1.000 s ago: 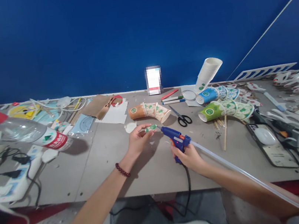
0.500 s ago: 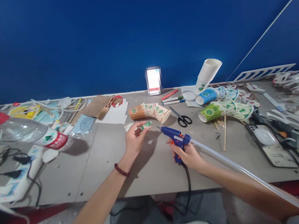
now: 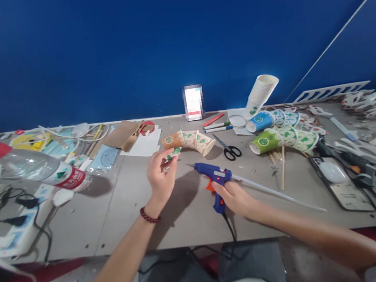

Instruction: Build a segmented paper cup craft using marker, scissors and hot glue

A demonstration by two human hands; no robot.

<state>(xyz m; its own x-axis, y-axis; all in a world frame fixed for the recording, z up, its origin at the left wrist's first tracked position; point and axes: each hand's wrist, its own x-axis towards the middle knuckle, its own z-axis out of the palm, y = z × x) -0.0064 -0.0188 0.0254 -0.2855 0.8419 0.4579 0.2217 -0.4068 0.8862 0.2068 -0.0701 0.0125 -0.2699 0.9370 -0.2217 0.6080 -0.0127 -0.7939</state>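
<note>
Pinched in the fingers of my left hand (image 3: 161,177) is a small green piece (image 3: 175,152), raised above the table in front of the orange cup chain (image 3: 191,141). My right hand (image 3: 234,195) is closed round the handle of a blue glue gun (image 3: 214,173), whose nozzle points left toward my left hand without touching it. A long clear glue stick (image 3: 276,191) sticks out of the gun's back, and its cord hangs over the table edge. Black-handled scissors (image 3: 232,152) lie to the right of the orange chain.
Green (image 3: 283,140) and blue (image 3: 273,119) cup chains lie at right, before stacked white cups (image 3: 261,94). A phone (image 3: 343,184) bears a white mouse (image 3: 332,171). At left are a bottle (image 3: 43,167) and a power strip (image 3: 27,226). Markers (image 3: 217,127) lie at the back.
My left hand has moved slightly left and turned with the green piece. My right hand has brought the glue gun a little left, and the glue stick now lies at a different angle.
</note>
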